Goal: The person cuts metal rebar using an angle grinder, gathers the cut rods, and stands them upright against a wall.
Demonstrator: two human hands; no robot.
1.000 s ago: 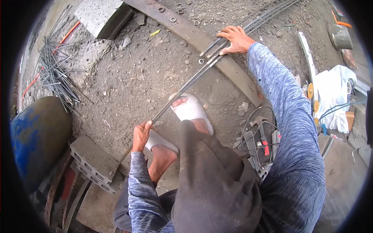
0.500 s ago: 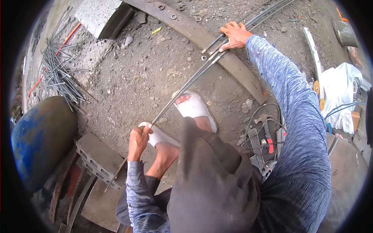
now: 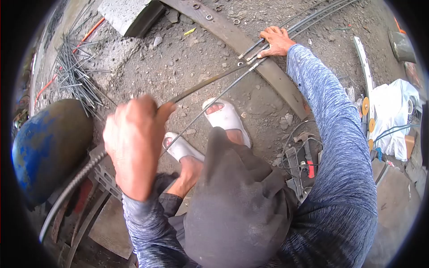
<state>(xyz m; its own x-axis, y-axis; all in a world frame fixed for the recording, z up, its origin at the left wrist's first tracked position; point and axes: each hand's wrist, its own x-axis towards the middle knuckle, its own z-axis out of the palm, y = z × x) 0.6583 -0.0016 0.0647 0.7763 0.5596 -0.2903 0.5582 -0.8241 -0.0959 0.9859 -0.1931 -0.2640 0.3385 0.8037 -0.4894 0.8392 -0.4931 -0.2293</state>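
My left fingers, blurred, are curled closed around a ribbed rebar (image 3: pixel 210 81), which is raised towards my face and slants down to the plank. My right fingers are bent and slightly apart over the other rods, thumb beside their ends; I can't tell how hard they press. That right hand (image 3: pixel 278 42) is over the wooden plank (image 3: pixel 286 91); my left hand (image 3: pixel 136 147) is in the air. A thinner rod (image 3: pixel 223 92) runs between my slippers (image 3: pixel 225 118). The ground (image 3: pixel 147 73) is gritty dirt with loose stones. Its widest open stretch lies between the plank and the heap of rods (image 3: pixel 76 73). The plank edge and concrete block (image 3: pixel 127 15) bound it ahead, the blue-stained drum (image 3: pixel 53 147) my left side, the hammer (image 3: pixel 304 136) and white bag (image 3: pixel 393 111) my right.
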